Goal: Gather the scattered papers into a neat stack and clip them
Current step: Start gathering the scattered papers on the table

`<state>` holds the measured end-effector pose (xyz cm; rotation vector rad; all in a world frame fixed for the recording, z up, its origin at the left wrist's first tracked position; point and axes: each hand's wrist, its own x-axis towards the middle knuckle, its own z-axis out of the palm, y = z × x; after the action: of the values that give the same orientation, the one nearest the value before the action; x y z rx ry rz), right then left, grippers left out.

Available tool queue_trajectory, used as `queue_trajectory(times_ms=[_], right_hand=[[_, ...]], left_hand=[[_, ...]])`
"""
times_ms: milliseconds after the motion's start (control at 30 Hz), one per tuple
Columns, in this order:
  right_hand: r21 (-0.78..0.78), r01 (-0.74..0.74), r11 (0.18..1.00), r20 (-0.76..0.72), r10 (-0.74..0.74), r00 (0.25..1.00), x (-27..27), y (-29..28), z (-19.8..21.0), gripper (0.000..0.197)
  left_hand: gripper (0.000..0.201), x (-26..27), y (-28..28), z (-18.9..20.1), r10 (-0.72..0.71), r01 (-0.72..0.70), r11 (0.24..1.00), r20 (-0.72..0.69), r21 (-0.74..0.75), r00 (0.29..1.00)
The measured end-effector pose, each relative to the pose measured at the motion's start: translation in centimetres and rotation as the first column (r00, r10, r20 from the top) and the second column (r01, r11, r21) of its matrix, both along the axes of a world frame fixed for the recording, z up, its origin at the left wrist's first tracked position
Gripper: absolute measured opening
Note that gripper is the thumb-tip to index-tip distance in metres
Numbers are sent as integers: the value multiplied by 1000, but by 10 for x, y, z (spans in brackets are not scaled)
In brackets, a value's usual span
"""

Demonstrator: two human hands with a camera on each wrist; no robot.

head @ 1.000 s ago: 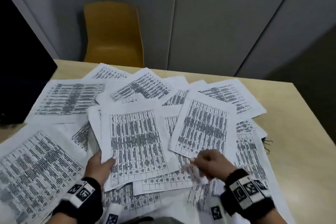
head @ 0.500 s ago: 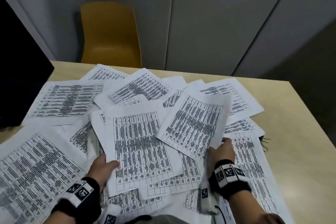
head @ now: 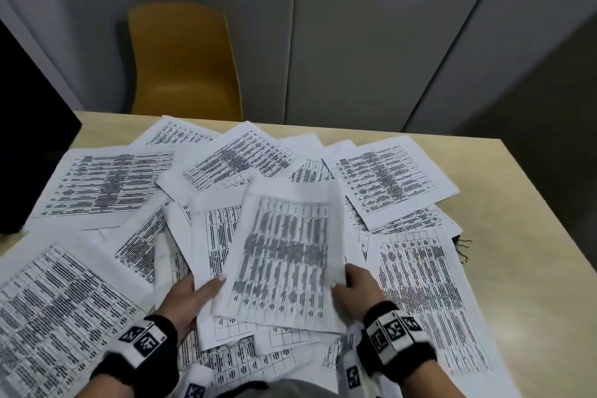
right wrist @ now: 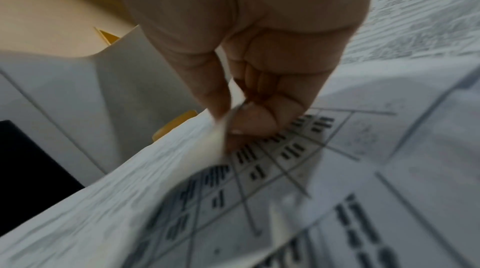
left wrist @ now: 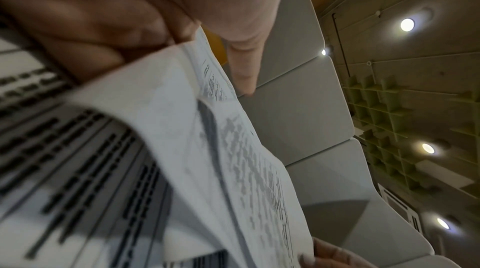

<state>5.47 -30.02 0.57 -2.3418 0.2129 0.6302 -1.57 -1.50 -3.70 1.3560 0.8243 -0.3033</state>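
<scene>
Right hand (right wrist: 249,91) pinching lifted sheet (right wrist: 130,200) edge, printed papers (right wrist: 389,169) beneath

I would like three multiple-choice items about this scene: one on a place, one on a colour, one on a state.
1. Where is the chair?
A. Beyond the table's far edge
B. On the table
C. At the right of the table

2. What colour is the chair?
A. Blue
B. Yellow
C. Red

3. What is the right hand doing?
A. Resting flat and open
B. Holding a pen
C. Pinching a sheet

Answers:
1 A, it stands behind the table, by the wall.
2 B, its seat is plainly yellow.
3 C, the right wrist view shows thumb and finger closed on the sheet's edge.
</scene>
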Motion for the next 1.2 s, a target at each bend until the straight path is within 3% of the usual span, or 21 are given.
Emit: queue_trajectory(times_ms=[67,100,167,233,367,433,533,600,700,767,867,967,1067,1133,1200], right_hand=[[48,87,995,35,-89,995,-1,1,3,7],[44,186,982,81,-189,979,2,-3,3,20],[-98,349,932,183,-328,927,9,-14,5,47],[-138,419,897,166,-396,903,12,-25,12,57],[198,468,861,-72,-463,883,15,-30,11,21],[240,436,868,-16,-445,895,15,-31,6,15],[342,501,795,53,-548,835,16,-35,12,23],[364,536,762,-41,-561,826,18,-34,16,28],[326,462,825,-208,-414,886,12,-18,15,45],[323,404,856,-244,-337,909,5,-13,10,50],[399,373,838,-313,-258,914,-7,-9,10,28],[447,365,817,-328,-231,916,-13,-3,12,24],[334,379,863,-249,-307,918,-13,-4,11,22],[320,420,849,-232,-359,904,-12,-9,9,22],[348,466,813,-238,-404,883,-12,-15,8,26]], left_hand=[[58,1,0,1,-24,23,999,25,41,999],[43,1,-1,2,-24,22,998,37,50,999],[33,0,0,1,-52,49,996,36,78,998],[31,-1,1,1,-56,53,996,33,77,998],[31,-2,2,10,-79,78,996,25,45,997],[25,-3,1,21,-107,104,993,51,52,993],[22,-5,1,36,-135,132,989,58,65,989],[22,-4,2,38,-126,124,991,32,52,991],[26,-2,-1,36,-151,151,986,-3,66,988],[29,-1,-6,35,-199,200,977,-20,74,980],[28,0,-15,39,-265,266,960,-19,85,964],[30,5,-23,45,-303,302,949,6,89,953],[30,7,-27,47,-314,312,947,14,78,949],[26,5,-26,46,-279,263,945,57,196,959],[30,3,-20,44,-173,136,880,41,456,984]])
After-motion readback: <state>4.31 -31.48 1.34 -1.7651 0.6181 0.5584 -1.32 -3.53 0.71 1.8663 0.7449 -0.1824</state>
